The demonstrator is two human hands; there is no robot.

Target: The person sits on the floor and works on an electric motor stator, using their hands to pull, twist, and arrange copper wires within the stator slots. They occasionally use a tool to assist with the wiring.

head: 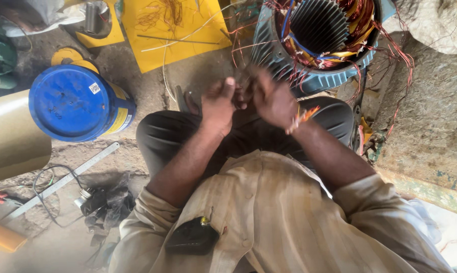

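I hold both hands together above my lap, just in front of the motor stator (319,38). My left hand (217,103) is closed in a narrow pinch, thumb up, on thin copper wire (241,76) from the windings. My right hand (273,98) is curled shut and blurred; I cannot tell what it holds. A blue drum (74,103) and a steel ruler (61,182) lie on the floor at left

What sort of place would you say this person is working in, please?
Most likely a small motor rewinding or electrical repair workshop, with work done on the floor. A blue motor stator with loose copper windings sits before the hands, left hand and right hand. Nearby lie a steel ruler and yellow insulation sheet.
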